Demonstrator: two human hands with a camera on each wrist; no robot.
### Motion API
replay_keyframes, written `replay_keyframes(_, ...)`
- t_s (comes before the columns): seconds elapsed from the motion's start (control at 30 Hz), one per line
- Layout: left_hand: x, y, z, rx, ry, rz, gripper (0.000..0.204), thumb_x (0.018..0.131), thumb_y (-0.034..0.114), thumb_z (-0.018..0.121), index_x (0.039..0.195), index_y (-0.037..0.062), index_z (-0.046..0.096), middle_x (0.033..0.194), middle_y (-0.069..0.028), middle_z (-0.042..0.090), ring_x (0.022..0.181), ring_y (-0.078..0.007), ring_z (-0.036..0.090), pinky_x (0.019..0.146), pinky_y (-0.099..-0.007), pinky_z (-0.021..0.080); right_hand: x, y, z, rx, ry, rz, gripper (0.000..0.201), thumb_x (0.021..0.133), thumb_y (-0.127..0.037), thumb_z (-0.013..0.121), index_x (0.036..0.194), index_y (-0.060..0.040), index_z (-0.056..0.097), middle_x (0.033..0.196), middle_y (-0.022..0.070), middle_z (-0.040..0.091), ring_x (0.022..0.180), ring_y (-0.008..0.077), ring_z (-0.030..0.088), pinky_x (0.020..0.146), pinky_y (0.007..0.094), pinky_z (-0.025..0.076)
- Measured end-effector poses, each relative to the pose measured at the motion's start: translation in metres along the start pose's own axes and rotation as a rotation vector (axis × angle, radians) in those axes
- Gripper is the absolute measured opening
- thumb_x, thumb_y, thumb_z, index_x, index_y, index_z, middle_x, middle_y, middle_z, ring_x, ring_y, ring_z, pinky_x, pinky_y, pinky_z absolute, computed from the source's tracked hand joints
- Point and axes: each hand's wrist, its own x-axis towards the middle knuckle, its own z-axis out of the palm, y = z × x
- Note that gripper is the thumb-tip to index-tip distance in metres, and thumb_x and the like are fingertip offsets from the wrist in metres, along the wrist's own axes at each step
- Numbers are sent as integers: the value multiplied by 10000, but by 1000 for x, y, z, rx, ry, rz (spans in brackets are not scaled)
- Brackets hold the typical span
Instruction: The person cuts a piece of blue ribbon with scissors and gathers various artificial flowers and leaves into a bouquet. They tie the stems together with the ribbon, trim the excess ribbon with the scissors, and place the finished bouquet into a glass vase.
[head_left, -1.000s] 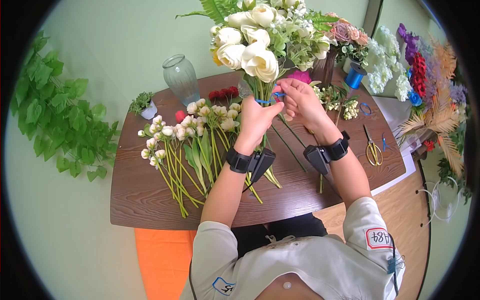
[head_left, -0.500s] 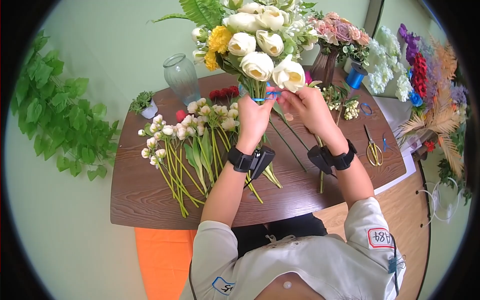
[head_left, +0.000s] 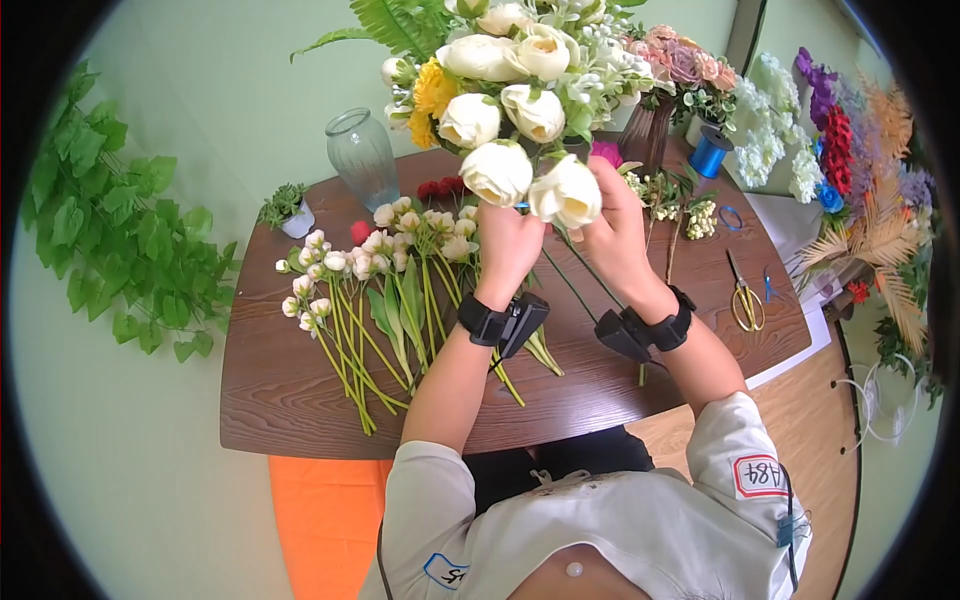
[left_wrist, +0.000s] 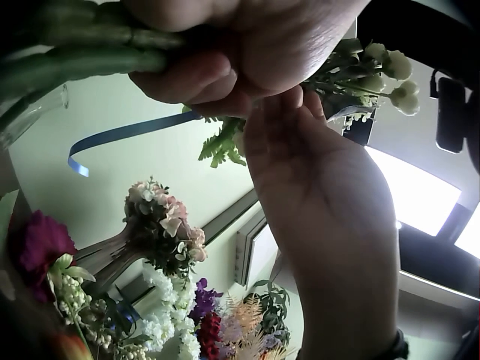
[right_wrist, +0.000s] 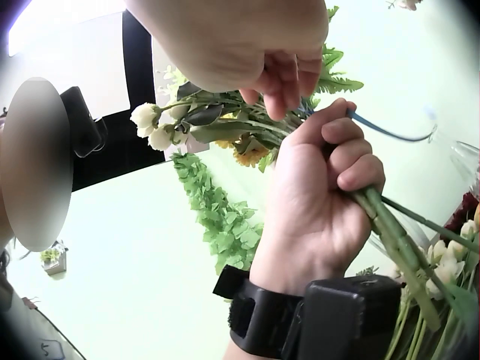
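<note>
My left hand (head_left: pixel 508 250) grips the green stems (right_wrist: pixel 394 244) of a raised bouquet, its fingers curled around them in the right wrist view. White flowers (head_left: pixel 470 120) and yellow blooms (head_left: pixel 435 88) fill the bouquet's head, with a fern leaf behind. A blue ribbon (right_wrist: pixel 394 130) is wrapped around the stems just above the left fist, and its loose end (left_wrist: pixel 124 135) sticks out in the left wrist view. My right hand (head_left: pixel 622 240) pinches at the ribbon beside the left thumb; a white flower partly hides its fingertips in the head view.
Long-stemmed white flowers (head_left: pixel 375 260) lie on the wooden table (head_left: pixel 300 420). A glass vase (head_left: pixel 362 160) and a small potted plant (head_left: pixel 287 212) stand at the back left. Scissors (head_left: pixel 745 295), a blue ribbon spool (head_left: pixel 710 152) and a vase of pink flowers (head_left: pixel 675 60) are at the right.
The bouquet's head has tilted and turned toward me, lowering its front white flowers over the tied part. My right hand has shifted slightly, close beside the left, and its fingers are now partly covered.
</note>
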Motion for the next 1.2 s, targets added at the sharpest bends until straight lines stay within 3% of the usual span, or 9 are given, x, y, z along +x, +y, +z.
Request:
replay_keyframes(0.13, -1, -3, -3, 91, -21, 64, 136, 715, 65, 549, 815, -17, 590, 589, -103, 587, 491, -156, 575, 449, -261, 428, 1, 3, 12, 49, 118, -103, 88, 844, -6, 404, 917, 1, 453, 798, 11, 526, 748, 60, 498, 651, 190, 405)
replay_keyframes(0.23, -3, -4, -4, 369, 39, 382, 116, 709, 58, 562, 793, -16, 592, 681, -109, 619, 605, -175, 604, 538, -278, 453, 7, -3, 17, 55, 255, -213, 126, 850, -16, 393, 968, 6, 432, 793, 11, 518, 730, 59, 490, 638, 184, 405)
replay_keyframes(0.33, 1, -10, -3, 152, 29, 178, 103, 686, 43, 591, 776, -7, 595, 724, -86, 626, 674, -168, 603, 588, -271, 451, 8, 8, 12, 573, 212, 42, 128, 850, -22, 401, 972, -7, 437, 767, 7, 506, 698, 57, 488, 621, 180, 411)
replay_keyframes(0.37, 2, -10, 0, 125, 48, 220, 112, 773, 106, 523, 724, 10, 551, 495, -22, 484, 405, -94, 444, 361, -239, 328, 8, 2, 15, 586, 242, 68, 116, 851, -38, 408, 959, -16, 443, 736, 4, 493, 671, 51, 484, 600, 175, 415)
replay_keyframes(0.53, 5, -5, -5, 181, -6, 29, 103, 757, 45, 476, 682, -2, 528, 486, -9, 477, 413, -77, 446, 367, -235, 323, 6, -11, 17, 805, 340, 197, 99, 849, -56, 409, 931, -27, 456, 754, 21, 522, 685, 66, 520, 589, 185, 434)
replay_keyframes(0.6, 6, -7, -5, 242, 24, 71, 150, 721, 81, 520, 685, -60, 555, 487, -148, 542, 456, -235, 569, 454, -306, 417, 7, -11, 14, 930, 333, 275, 102, 837, -41, 414, 924, -26, 464, 788, 38, 542, 699, 89, 541, 600, 203, 452)
replay_keyframes(0.87, 6, -4, -6, 213, 3, 9, 120, 722, 62, 518, 699, -49, 555, 472, -133, 529, 432, -213, 557, 432, -299, 406, 18, -12, 17, 979, 438, 358, 129, 807, -11, 428, 932, -7, 457, 766, 55, 530, 729, 118, 545, 636, 222, 471)
replay_keyframes(1.03, 7, -15, -4, 261, 70, 69, 159, 717, 90, 524, 695, -67, 539, 474, -156, 512, 448, -248, 553, 436, -332, 390, 20, 10, -1, 1044, 261, 374, 196, 865, -122, 383, 1044, -46, 409, 937, 87, 510, 788, 178, 573, 587, 252, 531)
replay_keyframes(1.2, 7, -1, -7, 83, 50, -26, 131, 717, 66, 521, 679, -56, 546, 502, -112, 542, 435, -163, 532, 420, -299, 380, 13, -6, 8, 822, 186, 340, 136, 821, -43, 419, 944, -2, 459, 785, 68, 525, 686, 117, 527, 577, 211, 463)
